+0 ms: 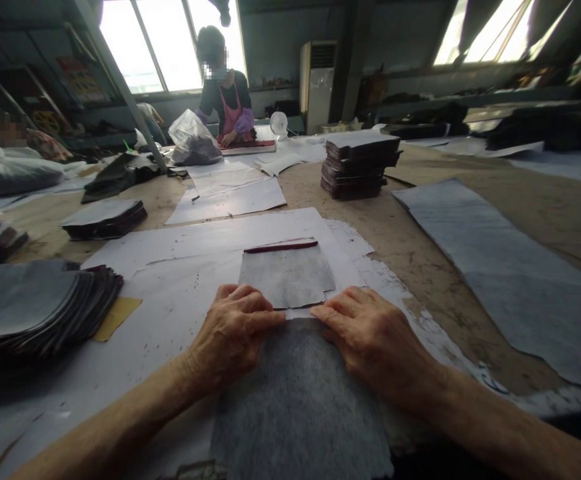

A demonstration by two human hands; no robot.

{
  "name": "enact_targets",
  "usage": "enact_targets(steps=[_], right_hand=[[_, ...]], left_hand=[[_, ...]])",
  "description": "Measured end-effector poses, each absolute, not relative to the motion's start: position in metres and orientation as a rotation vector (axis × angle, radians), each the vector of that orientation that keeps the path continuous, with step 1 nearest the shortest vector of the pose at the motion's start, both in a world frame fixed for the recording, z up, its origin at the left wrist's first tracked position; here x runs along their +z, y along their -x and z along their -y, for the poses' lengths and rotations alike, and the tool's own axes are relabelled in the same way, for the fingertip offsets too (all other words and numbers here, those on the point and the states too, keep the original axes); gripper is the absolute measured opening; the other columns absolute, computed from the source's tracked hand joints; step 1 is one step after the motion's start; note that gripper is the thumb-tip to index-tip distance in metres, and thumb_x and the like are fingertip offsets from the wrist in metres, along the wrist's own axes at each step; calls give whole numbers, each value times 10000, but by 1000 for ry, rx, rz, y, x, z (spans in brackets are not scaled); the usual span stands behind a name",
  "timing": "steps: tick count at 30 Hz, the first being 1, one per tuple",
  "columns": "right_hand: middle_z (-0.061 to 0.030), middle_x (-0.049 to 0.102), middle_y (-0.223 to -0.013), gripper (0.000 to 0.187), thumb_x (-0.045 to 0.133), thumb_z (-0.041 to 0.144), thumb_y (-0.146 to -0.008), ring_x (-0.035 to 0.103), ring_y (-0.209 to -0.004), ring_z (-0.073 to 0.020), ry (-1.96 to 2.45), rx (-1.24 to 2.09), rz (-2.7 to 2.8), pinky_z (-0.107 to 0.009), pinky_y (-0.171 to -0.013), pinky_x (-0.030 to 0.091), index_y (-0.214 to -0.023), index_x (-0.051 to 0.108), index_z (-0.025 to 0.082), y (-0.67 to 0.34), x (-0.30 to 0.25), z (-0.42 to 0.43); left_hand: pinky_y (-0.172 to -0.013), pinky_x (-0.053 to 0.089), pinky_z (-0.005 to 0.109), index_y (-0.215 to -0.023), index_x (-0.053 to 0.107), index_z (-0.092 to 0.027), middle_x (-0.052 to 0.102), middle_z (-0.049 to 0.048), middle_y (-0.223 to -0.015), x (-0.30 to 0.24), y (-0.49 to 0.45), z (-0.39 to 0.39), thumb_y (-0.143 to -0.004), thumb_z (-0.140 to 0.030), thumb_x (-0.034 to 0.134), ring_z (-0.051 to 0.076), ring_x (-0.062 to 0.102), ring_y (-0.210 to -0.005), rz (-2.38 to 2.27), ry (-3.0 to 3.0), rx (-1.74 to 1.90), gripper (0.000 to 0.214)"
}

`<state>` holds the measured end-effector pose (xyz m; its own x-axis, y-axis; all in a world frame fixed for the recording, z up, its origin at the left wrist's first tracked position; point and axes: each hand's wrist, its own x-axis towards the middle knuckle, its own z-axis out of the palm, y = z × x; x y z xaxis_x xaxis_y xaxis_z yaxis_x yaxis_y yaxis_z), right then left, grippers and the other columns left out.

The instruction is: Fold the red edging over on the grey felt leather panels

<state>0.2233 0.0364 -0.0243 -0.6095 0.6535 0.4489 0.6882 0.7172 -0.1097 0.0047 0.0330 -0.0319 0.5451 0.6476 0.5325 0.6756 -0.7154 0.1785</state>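
Observation:
In front of me a leather piece (290, 275) lies grey side up, with a dark red folded strip along its far edge. My left hand (238, 327) is at the left end of its near edge, fingers curled and thumb pressed along it. At the right end of that edge my right hand (363, 327) pinches in the same way. A thin dark red line shows at the edge between the two thumbs. Closer to me, a larger grey piece (303, 407) lies below both hands, its upper sides partly hidden by them.
White paper (170, 280) covers the table. A stack of grey pieces (25, 300) stands left, a smaller stack (104, 217) behind it. A tall stack (355, 160) is farther back. A long grey sheet (510, 267) lies right. A co-worker (228, 100) works across the table.

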Motion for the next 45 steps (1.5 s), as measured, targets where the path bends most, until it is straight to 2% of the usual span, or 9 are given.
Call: enact_targets(steps=[7, 16, 21, 24, 27, 30, 33, 38, 45], right_hand=[[-63, 604, -748, 268, 386, 96, -868, 507, -752, -187, 727, -332, 2432, -352, -710, 394, -859, 652, 129, -227, -33, -31], [-80, 612, -819, 257, 392, 108, -875, 511, -791, -195, 601, -473, 2564, -409, -796, 395, -890, 649, 95, -228, -30, -32], [-44, 586, -753, 250, 390, 109, -876, 493, -761, -171, 571, -487, 2613, -456, -890, 346, -856, 639, 110, -225, -29, -34], [-39, 576, -752, 240, 391, 102, -869, 483, -758, -169, 561, -494, 2631, -482, -918, 320, -856, 631, 109, -225, -29, -35], [-45, 576, -774, 244, 382, 110, -872, 481, -790, -181, 579, -494, 2638, -498, -932, 301, -877, 627, 112, -226, -29, -35], [-45, 574, -785, 237, 387, 116, -869, 476, -793, -180, 599, -495, 2638, -496, -939, 292, -888, 623, 120, -227, -30, -34], [-41, 568, -780, 224, 398, 116, -864, 473, -794, -181, 606, -502, 2631, -496, -949, 280, -875, 621, 127, -227, -32, -34], [-37, 569, -780, 187, 435, 121, -847, 476, -790, -188, 611, -526, 2633, -487, -953, 280, -845, 621, 132, -224, -33, -34], [-38, 571, -771, 166, 461, 128, -833, 477, -782, -187, 606, -524, 2626, -487, -954, 286, -843, 626, 130, -224, -32, -34]], left_hand=[[-727, 392, 368, -1032, 572, -162, 609, 47, -803, -36, -1, -29, -760, -20, 443, 170, 490, -760, 867, 2781, -859, 333], [-789, 414, 394, -947, 589, -127, 575, 61, -767, -35, -2, -30, -812, -43, 380, 168, 463, -752, 822, 2812, -785, 263], [-949, 306, 473, -953, 605, -143, 594, 39, -779, -34, -4, -29, -792, -39, 406, 173, 476, -804, 834, 2816, -730, 277], [-992, 228, 511, -981, 621, -217, 592, 25, -857, -33, 0, -30, -765, -31, 447, 188, 478, -893, 927, 2794, -754, 335], [-909, 308, 471, -941, 652, -297, 562, 24, -959, -33, 11, -33, -772, -64, 491, 204, 464, -948, 1093, 2799, -797, 329], [-810, 361, 402, -881, 672, -302, 562, 20, -914, -31, 25, -36, -814, -127, 517, 195, 475, -910, 1195, 2784, -863, 243], [-794, 372, 386, -899, 667, -284, 569, 20, -889, -28, 34, -36, -812, -157, 539, 188, 489, -886, 1181, 2755, -911, 201], [-754, 387, 365, -1044, 608, -250, 586, 26, -858, -27, 33, -33, -806, -109, 512, 163, 516, -816, 1120, 2793, -828, 293], [-765, 410, 369, -1017, 616, -239, 589, 27, -805, -35, 34, -33, -815, -64, 471, 158, 511, -800, 987, 2810, -867, 305]])
